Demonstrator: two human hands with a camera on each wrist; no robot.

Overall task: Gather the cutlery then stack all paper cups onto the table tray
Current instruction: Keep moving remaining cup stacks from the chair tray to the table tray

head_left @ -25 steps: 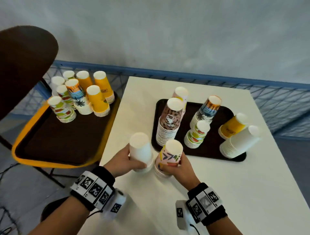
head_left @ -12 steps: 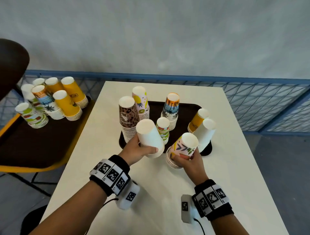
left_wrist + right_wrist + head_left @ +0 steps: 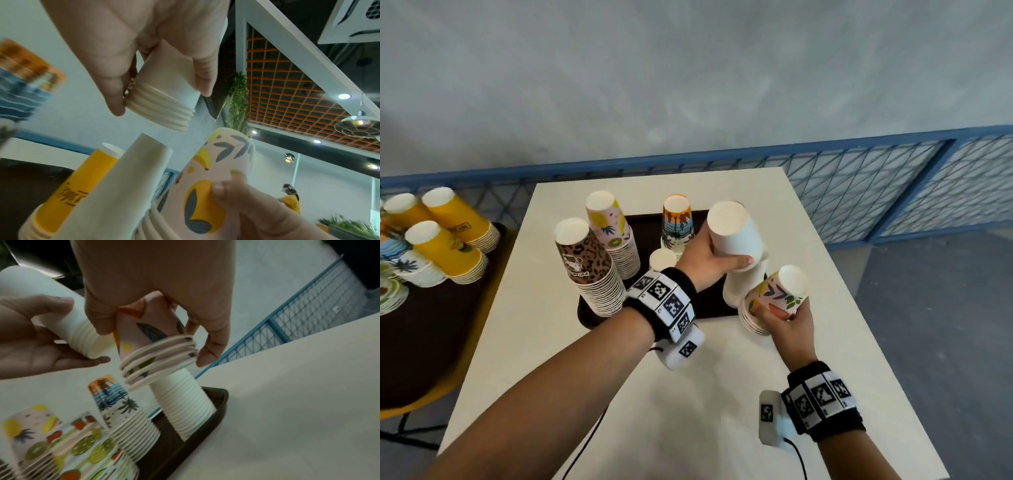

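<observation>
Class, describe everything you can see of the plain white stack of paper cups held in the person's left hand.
The plain white stack of paper cups is several nested, upside-down cups, their rolled rims forming ridges at the lower end and a flat base facing up. It looks like smooth matte paper without print. The left hand grips it around the middle, fingers and thumb curled round it, holding it tilted in the air above the taller white cup stack on the dark brown tray.

Plain white stack (image 3: 736, 234) between left fingers (image 3: 739, 262), pink leaf-and-lemon stack (image 3: 774, 296) between right fingers (image 3: 774, 311), beyond them leopard-brown (image 3: 585, 258), pink fruit-print (image 3: 609, 222), orange-and-blue palm (image 3: 678, 219) stacks on dark brown tray (image 3: 709, 308), white table (image 3: 722, 394).
</observation>
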